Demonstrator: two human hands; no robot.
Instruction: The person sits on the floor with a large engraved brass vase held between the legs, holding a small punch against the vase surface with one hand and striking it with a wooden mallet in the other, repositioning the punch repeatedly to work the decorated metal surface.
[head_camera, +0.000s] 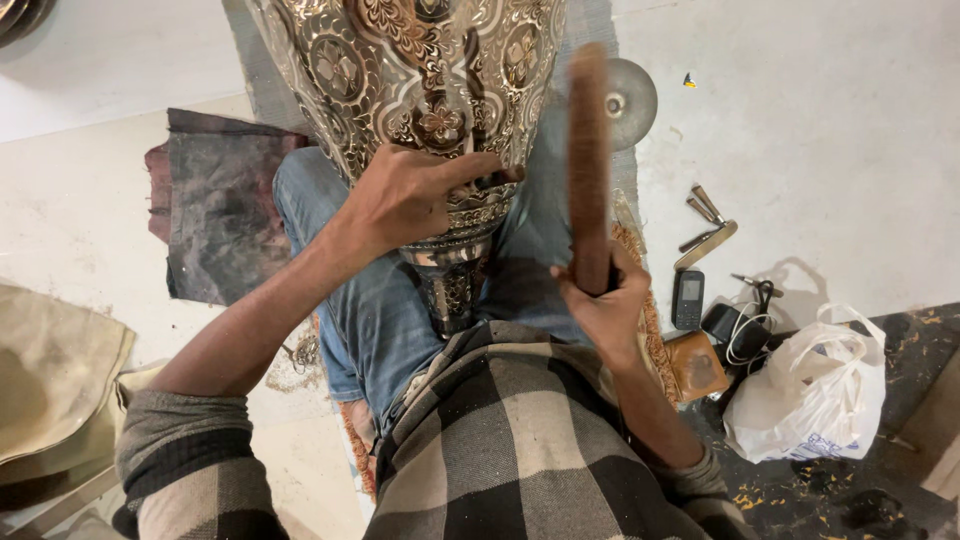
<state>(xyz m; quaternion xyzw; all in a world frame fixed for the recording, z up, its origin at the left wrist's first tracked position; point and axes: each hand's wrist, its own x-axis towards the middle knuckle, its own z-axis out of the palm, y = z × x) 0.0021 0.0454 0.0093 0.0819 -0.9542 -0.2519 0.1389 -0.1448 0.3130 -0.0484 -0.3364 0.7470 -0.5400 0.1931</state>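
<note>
Big engraved metal vase (420, 70) lies across the lap, neck toward the checked shirt. Left hand (405, 195) rests on its patterned body, grip pinched around a small dark chisel (497, 179). Right hand (598, 300) grips a blurred wooden mallet (589, 150) upright just beside the vase. White plastic bag (815, 390) and a dark phone (688, 298) lie on the floor.

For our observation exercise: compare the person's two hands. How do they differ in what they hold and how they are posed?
The left hand pinches a small dark tool against the engraved metal vase; the right hand grips a long wooden stick. The left hand rests on the vase, while the right hand is raised clear of it, its stick blurred. Both are bare, over the person's lap.
</note>
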